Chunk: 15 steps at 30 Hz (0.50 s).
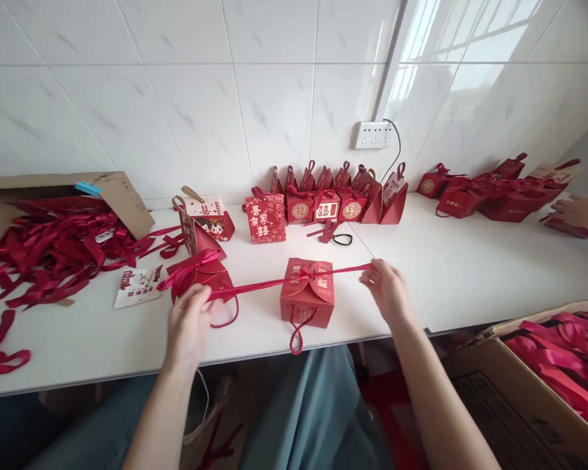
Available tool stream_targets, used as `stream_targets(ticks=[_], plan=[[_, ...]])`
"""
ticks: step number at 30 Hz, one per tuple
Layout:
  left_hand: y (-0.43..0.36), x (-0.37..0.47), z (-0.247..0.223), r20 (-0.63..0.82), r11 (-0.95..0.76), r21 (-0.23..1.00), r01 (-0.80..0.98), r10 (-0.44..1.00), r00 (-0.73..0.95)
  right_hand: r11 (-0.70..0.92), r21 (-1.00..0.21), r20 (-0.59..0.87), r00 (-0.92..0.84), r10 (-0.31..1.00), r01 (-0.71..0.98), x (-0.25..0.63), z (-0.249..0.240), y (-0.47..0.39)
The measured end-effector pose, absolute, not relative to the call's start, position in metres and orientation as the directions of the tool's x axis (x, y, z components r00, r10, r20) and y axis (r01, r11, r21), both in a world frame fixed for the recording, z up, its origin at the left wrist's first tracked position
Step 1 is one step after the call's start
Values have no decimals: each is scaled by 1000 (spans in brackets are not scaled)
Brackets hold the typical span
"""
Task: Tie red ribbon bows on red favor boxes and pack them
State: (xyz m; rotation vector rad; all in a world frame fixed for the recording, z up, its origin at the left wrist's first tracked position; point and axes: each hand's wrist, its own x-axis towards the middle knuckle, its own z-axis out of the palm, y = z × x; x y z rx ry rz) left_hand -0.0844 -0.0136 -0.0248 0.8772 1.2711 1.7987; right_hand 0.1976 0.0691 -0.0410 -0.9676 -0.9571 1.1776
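Note:
A red gift box [307, 307] with petal-shaped top flaps and a twisted cord handle stands near the table's front edge. A red ribbon [255, 285] crosses its top, knotted at the middle and stretched out to both sides. My left hand [191, 320] pinches the left end of the ribbon, just in front of a second red box with a bow [196, 277]. To the right, my right hand [386, 290] pinches the other end, level with the box top. Both hands are apart from the box itself.
Loose red ribbons [73, 254] spill from a cardboard box at left, near a printed card [137, 287]. Finished-looking red boxes [326, 205] line the wall. Another person's hand [578, 212] is at far right. A ribbon-filled carton [490, 346] stands at lower right.

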Motion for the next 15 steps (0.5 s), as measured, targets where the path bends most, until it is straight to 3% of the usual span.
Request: stream_targets(ticks=[3,8,12,15], plan=[[-32,-111,-14,130,-318,920,-228,797,-590,144,-931,62,243,968,-336,227,-42,71],[-46,-133,2,198,-360,911,-201,809,-554,177,-927,84,275,958,-330,241,-31,65],[-36,-128,22,118,-385,867,-317,777,-619,250,-912,188,209,960,-326,228,2,65],[-22,-116,45,170,-432,826,-364,804,-569,359,-878,314,185,931,-318,212,41,67]])
